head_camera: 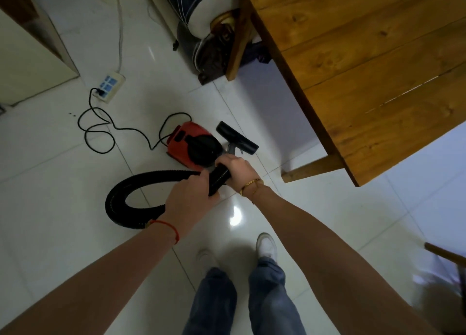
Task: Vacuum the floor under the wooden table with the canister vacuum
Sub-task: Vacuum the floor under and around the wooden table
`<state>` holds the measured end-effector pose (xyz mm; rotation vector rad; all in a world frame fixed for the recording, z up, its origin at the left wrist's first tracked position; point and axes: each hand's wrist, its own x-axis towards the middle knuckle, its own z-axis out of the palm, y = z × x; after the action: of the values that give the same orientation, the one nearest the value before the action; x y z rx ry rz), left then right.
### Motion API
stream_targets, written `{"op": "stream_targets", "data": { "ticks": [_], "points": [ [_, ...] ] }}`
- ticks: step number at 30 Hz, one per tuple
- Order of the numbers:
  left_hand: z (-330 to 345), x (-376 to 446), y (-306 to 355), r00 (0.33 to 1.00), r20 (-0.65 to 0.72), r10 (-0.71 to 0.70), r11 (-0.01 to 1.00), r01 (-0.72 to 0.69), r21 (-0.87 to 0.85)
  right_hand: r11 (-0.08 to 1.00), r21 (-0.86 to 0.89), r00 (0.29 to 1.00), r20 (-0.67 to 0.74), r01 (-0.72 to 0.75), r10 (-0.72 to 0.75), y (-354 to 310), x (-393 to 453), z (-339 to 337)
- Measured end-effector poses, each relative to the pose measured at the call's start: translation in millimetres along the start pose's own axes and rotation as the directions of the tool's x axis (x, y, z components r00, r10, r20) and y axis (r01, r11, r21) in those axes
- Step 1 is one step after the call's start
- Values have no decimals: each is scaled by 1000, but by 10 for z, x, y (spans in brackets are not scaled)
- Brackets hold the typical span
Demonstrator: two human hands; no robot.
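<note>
A red and black canister vacuum [187, 140] sits on the white tiled floor, left of the wooden table [365, 64]. Its black ribbed hose [131, 188] loops out to the left and back toward me. My left hand [189, 198] grips the hose near its rigid end. My right hand [233, 169] grips the same tube just ahead of it. The black floor nozzle [237, 138] rests on the tiles beside the canister, short of the table's edge.
A black power cord [100, 130] snakes from the vacuum to a white power strip [109, 86] at the left. A table leg [312, 168] stands at the near corner. An upholstered piece of furniture [209, 32] lies behind the table. My feet [266, 246] are below.
</note>
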<state>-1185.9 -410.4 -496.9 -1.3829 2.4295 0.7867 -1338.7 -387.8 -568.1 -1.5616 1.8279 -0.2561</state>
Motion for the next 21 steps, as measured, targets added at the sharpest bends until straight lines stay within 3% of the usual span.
{"op": "stream_targets", "data": {
  "ticks": [9, 21],
  "points": [
    [-93, 226, -99, 999, 3, 48, 995, -48, 92, 999, -46, 999, -27, -22, 21, -12, 203, -70],
    [-335, 1239, 84, 999, -36, 16, 997, -13, 71, 994, -105, 999, -39, -4, 0, 385, 1118, -577]
  ]
}}
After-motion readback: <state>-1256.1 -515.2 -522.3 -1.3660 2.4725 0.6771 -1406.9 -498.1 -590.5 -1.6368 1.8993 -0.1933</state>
